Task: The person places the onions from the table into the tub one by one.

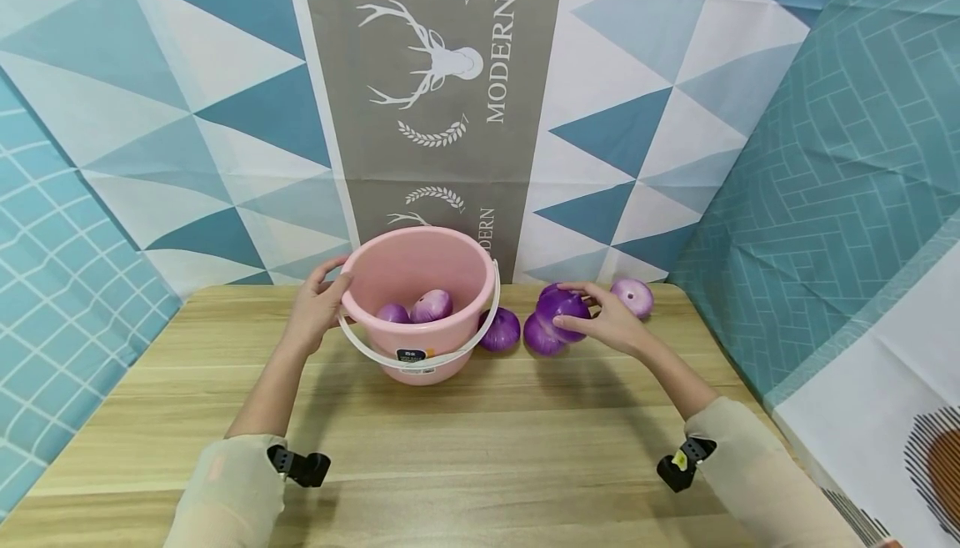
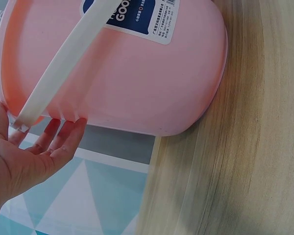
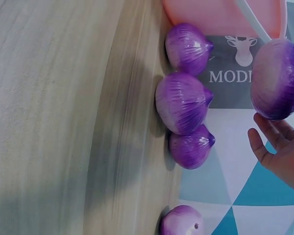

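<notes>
Left hand (image 1: pixel 315 308): its fingers are gripping the rim of the pink bucket (image 1: pixel 392 338) on the left side, the fingertips pressing against the outer wall.
Right hand (image 1: pixel 618 327): its fingers are curling round a purple onion (image 3: pixel 274 78), holding it above the bench to the right of the bucket.
Bucket: it is standing on the bench (image 1: pixel 465 456) near the back edge, mouth facing up; its white handle (image 2: pixel 63 64) is drooping across the front, partly covering a navy-and-white label (image 2: pixel 137 22).
Inside the bucket: two onions (image 1: pixel 431 306) are showing, lying side by side.
Bench row: three more purple onions (image 3: pixel 183 103) are sitting close together beside the bucket, while a paler onion (image 3: pixel 182 221) is lying apart at the right end.
Wrists: a small black device (image 1: pixel 307 469) is sitting at each cream sleeve (image 1: pixel 228 490).
Backdrop: a grey panel (image 1: pixel 517 156) with white deer prints is hanging behind, blue and white triangles flanking it.
</notes>
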A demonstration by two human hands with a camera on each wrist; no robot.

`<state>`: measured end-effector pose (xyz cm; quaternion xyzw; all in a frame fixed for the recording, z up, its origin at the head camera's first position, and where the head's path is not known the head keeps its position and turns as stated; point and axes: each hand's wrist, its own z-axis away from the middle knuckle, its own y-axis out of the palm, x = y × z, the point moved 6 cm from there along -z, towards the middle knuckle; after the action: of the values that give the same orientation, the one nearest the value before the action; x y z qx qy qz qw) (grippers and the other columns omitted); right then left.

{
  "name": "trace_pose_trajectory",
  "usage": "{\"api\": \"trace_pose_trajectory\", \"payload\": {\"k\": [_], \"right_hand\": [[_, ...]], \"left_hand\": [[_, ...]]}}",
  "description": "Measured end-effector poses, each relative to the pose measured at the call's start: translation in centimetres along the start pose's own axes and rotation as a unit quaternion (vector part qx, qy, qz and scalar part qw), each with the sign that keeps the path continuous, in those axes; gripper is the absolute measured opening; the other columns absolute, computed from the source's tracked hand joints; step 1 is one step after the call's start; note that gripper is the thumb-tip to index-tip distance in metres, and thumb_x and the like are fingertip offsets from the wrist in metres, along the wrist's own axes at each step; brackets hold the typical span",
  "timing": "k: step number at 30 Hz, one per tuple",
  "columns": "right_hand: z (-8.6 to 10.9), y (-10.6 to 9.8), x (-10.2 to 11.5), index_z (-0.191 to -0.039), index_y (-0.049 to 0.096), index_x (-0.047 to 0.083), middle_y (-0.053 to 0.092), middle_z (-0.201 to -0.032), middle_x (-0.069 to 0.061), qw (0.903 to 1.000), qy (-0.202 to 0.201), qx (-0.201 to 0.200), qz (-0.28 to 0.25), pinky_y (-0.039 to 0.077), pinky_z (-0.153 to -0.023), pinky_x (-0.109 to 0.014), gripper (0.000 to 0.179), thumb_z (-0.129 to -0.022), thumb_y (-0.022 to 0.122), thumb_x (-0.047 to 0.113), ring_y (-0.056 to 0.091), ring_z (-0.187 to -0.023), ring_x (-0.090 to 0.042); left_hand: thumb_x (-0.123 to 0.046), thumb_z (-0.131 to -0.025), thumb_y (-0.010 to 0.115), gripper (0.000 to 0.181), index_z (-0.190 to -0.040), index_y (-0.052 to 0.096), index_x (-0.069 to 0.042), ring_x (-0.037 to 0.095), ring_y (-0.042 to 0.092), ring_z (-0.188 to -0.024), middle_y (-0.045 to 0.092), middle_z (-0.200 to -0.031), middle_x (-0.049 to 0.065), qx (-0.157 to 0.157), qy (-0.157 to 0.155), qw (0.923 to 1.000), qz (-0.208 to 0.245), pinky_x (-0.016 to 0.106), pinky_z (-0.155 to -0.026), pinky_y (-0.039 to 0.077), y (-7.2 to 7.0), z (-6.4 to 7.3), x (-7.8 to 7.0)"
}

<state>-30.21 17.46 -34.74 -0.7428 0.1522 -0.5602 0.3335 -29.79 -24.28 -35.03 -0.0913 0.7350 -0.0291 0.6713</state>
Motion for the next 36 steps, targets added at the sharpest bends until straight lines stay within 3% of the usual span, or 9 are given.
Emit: {"api": "trace_pose_trajectory", "payload": {"k": [15, 21, 30, 36], "right_hand": [[-1.0, -0.2, 1.6, -0.131, 0.051, 0.023, 0.056, -0.124, -0.008, 1.0, 0.0, 0.007, 0.005, 0.053, -0.083, -0.039, 0.06, -0.079, 0.071, 0.045, 0.051, -0.109, -0.029], [-1.4, -0.3, 2.6, -0.132, 0.051, 0.021, 0.055, -0.123, -0.009, 0.9997, -0.008, 0.011, -0.021, 0.053, -0.083, -0.037, 0.061, -0.079, 0.073, 0.042, 0.05, -0.109, -0.029], [-2.3, 0.1, 3.5, -0.132, 0.05, 0.022, 0.052, -0.122, -0.012, 0.9982, -0.004, 0.025, -0.055, 0.06, -0.063, -0.037, 0.062, -0.078, 0.074, 0.04, 0.049, -0.108, -0.032], [-2.6, -0.1, 4.5, -0.132, 0.051, 0.023, 0.055, -0.123, -0.007, 0.9994, -0.027, 0.015, -0.017, 0.054, -0.082, -0.037, 0.061, -0.078, 0.073, 0.041, 0.051, -0.109, -0.027]], "left_hand": [[-0.035, -0.097, 0.047, 0.056, -0.144, 0.031, -0.011, 0.001, 0.06, -0.065, 0.046, -0.115, 0.019, -0.002, -0.001, 1.0, -0.001, 0.025, -0.06, 0.06, -0.1, -0.1, 0.1], [-0.036, -0.097, 0.047, 0.057, -0.145, 0.03, -0.012, 0.001, 0.06, -0.066, 0.047, -0.111, 0.015, 0.003, 0.002, 1.0, 0.003, 0.023, -0.06, 0.059, -0.1, -0.1, 0.2], [-0.038, -0.096, 0.047, 0.058, -0.146, 0.03, -0.013, 0.001, 0.06, -0.067, 0.047, -0.111, 0.016, 0.003, 0.003, 1.0, 0.001, 0.023, -0.061, 0.059, -0.1, -0.2, 0.2], [-0.037, -0.096, 0.047, 0.058, -0.146, 0.03, -0.012, 0.001, 0.06, -0.065, 0.047, -0.109, 0.014, 0.004, 0.003, 1.0, 0.004, 0.023, -0.059, 0.059, -0.1, -0.1, 0.1]]}}
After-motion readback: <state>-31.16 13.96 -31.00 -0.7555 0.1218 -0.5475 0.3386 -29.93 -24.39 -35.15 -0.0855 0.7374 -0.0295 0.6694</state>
